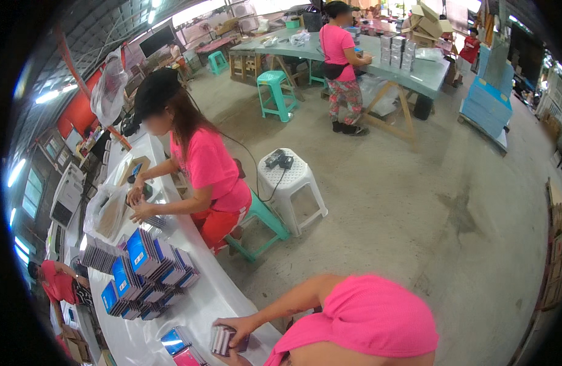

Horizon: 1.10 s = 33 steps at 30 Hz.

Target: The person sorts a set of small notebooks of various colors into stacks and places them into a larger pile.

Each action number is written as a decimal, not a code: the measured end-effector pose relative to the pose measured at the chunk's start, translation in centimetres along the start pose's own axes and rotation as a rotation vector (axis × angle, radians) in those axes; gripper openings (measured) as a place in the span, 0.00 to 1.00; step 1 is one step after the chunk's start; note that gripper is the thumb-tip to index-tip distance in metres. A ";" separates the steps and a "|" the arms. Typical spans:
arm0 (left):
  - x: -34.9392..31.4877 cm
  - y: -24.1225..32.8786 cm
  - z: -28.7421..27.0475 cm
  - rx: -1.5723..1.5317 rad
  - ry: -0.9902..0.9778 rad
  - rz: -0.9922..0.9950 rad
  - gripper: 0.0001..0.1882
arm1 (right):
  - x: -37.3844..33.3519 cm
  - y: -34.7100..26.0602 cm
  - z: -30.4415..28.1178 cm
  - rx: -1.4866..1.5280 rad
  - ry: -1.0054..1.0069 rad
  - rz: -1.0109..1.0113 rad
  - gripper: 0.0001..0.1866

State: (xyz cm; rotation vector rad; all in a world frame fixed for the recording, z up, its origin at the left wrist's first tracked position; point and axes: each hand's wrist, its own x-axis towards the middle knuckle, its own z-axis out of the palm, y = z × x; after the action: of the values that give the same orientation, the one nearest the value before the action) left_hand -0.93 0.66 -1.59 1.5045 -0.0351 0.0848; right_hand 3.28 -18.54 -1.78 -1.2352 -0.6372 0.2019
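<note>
At the lower edge, my right hand [237, 328] grips a short stack of thin, rectangular, booklet-like items [220, 339] with pale edges. My left hand [234, 358], partly cut off by the frame, closes on the near side of the same stack. It is held over a white-covered table [210, 299]. Just left of it lie a blue-covered pile [174, 339] and a pink-covered pile [188, 356]. Farther left, several tall stacks of similar blue-and-white items [148, 259] stand in a cluster. Whether they are booklets or cases I cannot tell.
A co-worker in pink [201, 158] sits at the same table, hands by a clear plastic bag [107, 210]. Behind stands a white stool [288, 174] with black devices and a trailing cord. Another person [337, 58] works at a long grey table [378, 58]. Blue stacks [489, 100] rest on a pallet.
</note>
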 end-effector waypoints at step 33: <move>-2.6 4.9 -2.1 0.499 -0.412 0.132 0.44 | -3.7 0.4 4.2 -0.146 0.036 -0.098 0.59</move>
State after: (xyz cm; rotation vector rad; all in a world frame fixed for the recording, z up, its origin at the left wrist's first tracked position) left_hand -4.00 2.99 2.90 1.9968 -0.4740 -0.1217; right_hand -1.95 -16.78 -2.67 -1.3417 -0.6890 0.0518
